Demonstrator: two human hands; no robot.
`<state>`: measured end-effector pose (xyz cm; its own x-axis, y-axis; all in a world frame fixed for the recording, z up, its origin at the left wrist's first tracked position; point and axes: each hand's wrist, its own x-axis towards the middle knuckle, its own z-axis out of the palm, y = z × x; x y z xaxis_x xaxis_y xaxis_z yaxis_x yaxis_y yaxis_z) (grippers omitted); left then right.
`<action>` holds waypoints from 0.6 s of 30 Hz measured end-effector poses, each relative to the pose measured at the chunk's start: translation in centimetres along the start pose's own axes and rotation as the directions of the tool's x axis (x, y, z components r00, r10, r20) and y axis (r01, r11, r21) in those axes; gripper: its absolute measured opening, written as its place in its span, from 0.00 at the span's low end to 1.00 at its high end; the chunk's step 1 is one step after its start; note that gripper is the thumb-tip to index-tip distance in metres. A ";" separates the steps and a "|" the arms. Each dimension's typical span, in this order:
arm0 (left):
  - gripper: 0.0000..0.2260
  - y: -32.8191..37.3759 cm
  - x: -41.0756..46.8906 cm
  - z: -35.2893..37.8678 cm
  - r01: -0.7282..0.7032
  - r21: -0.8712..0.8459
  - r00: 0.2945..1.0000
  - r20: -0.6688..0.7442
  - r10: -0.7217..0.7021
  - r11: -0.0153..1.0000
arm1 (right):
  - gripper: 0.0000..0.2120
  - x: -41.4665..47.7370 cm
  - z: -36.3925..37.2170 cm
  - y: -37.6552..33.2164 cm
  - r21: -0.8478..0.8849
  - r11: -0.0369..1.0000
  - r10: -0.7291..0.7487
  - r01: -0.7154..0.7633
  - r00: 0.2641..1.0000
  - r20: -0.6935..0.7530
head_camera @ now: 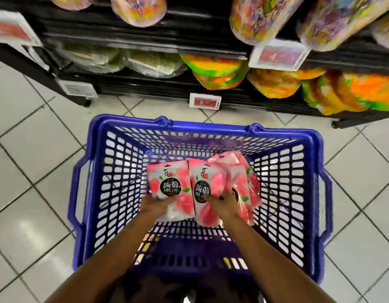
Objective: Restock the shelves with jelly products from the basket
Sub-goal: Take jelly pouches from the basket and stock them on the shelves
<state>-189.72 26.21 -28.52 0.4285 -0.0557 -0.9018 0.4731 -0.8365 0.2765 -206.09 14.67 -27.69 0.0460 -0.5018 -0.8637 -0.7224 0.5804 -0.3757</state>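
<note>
Pickup in shop aisle

Beyond stand the shelves [145,83]; nearer, the blue basket [202,125] sits on tiled floor [36,149]. Inside lie pink jelly packs [248,186], long axes pointing shelfward. The left hand [155,204] grips the left pack [167,182] by its near end; the right hand [222,206] grips the neighbouring pack [207,186] likewise.
</note>
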 end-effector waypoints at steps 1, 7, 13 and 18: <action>0.14 0.5 -1.5 -1.0 0.003 -0.006 1.000 0.021 -0.003 1.000 | 0.07 -1.7 -0.8 -0.5 0.130 0.991 -0.008 0.005 1.000 0.021; 0.11 7.6 -16.8 -8.7 -0.283 0.023 0.950 0.141 0.277 0.959 | 0.18 -16.1 -8.6 -7.5 0.597 0.801 -0.105 0.046 0.992 0.065; 0.15 17.8 -39.5 -17.8 -0.516 -0.107 0.829 0.187 0.527 0.850 | 0.12 -36.5 -19.0 -18.6 0.829 0.558 -0.308 0.038 0.937 0.165; 0.22 25.0 -57.0 -24.7 -0.678 -0.157 0.685 0.217 0.695 0.718 | 0.23 -53.9 -25.6 -26.9 0.839 0.506 -0.485 0.200 0.870 0.085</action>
<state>-183.31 21.95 37.98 0.4557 -0.7378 -0.4980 0.1699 -0.4771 0.8623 -206.74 9.71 37.60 0.4494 -0.6636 -0.5981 0.2225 0.7315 -0.6445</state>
